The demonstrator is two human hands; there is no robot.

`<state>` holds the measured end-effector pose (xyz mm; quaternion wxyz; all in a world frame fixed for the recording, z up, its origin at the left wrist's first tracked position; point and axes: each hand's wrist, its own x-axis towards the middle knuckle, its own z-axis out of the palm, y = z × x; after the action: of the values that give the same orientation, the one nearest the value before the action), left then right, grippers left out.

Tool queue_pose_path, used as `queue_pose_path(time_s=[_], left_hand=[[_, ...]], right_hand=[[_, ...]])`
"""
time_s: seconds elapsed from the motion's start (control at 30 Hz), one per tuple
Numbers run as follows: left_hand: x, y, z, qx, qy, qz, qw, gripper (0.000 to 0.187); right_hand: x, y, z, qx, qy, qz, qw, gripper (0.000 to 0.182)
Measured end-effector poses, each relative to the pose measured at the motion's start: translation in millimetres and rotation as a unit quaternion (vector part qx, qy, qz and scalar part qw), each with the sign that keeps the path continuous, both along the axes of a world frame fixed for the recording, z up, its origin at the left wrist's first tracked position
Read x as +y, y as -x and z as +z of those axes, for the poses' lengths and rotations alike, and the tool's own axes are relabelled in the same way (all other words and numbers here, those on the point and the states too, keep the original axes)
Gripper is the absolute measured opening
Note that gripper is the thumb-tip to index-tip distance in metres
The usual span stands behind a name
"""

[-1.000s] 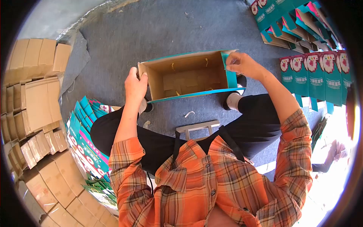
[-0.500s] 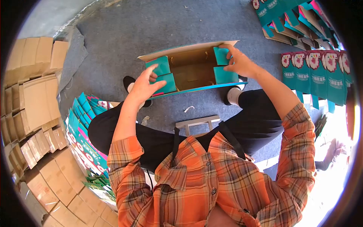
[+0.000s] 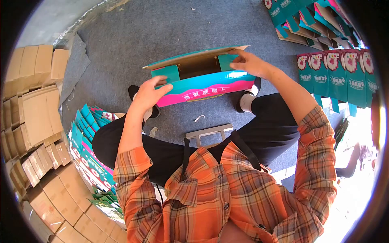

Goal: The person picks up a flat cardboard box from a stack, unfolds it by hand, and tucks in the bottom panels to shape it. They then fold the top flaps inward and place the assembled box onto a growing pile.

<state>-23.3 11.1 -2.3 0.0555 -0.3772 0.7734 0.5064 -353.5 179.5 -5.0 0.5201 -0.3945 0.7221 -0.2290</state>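
Note:
A long teal and pink cardboard box (image 3: pixel 202 90) with white lettering is tilted in front of me, its printed long side facing me. Its top gapes, showing the brown inside (image 3: pixel 198 68), and teal end flaps lie folded in at both ends. At the left end my left hand (image 3: pixel 149 94) grips the box, thumb and fingers bent at its upper corner. My right hand (image 3: pixel 252 65) grips the other end, fingers near the far rim and thumb by the end flap. The box's underside is hidden.
Flat brown cartons (image 3: pixel 40 113) are stacked at the left. Folded teal printed cartons (image 3: pixel 91 158) stand beside my left leg, and more teal cartons (image 3: pixel 336 77) are at the right. A small metal frame (image 3: pixel 208 131) lies between my legs on the grey floor (image 3: pixel 162 28).
The box has tipped so that its printed near side now faces me and less of the inside shows. Both hands have moved with it, staying at its two ends.

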Motion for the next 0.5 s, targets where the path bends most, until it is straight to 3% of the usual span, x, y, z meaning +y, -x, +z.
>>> queue_pose_path(time_s=[0.07,0.13,0.17,0.2,0.27,0.33,0.43,0.47,0.5], left_hand=[[-1,2,-7,-0.002,0.041,0.007,0.999,0.053],[1,3,-19,-0.006,0.235,-0.027,0.971,0.038],[4,6,-17,-0.004,0.236,-0.028,0.971,0.038],[10,10,-17,0.008,0.302,-0.020,0.953,0.035],[18,18,-15,0.024,0.367,-0.014,0.930,0.032],[28,24,-16,-0.020,0.447,-0.079,0.891,0.035],[44,28,-27,-0.029,0.439,-0.127,0.889,0.038],[50,29,-22,-0.018,0.382,-0.131,0.914,0.052],[58,30,-15,-0.015,0.383,-0.133,0.914,0.052]], right_hand=[[-1,5,-7,0.006,0.017,-0.011,1.000,0.061],[2,4,-10,0.012,0.034,-0.023,0.999,0.058],[4,0,-9,0.173,0.106,0.058,0.978,0.057],[6,-5,-7,0.327,0.173,0.136,0.919,0.056],[10,-19,-1,0.375,0.169,0.169,0.895,0.057],[14,-34,3,0.429,0.135,0.239,0.860,0.060],[21,-53,4,0.451,0.065,0.281,0.845,0.068],[23,-57,7,0.460,0.053,0.311,0.830,0.077],[24,-61,8,0.462,0.051,0.308,0.830,0.077]])
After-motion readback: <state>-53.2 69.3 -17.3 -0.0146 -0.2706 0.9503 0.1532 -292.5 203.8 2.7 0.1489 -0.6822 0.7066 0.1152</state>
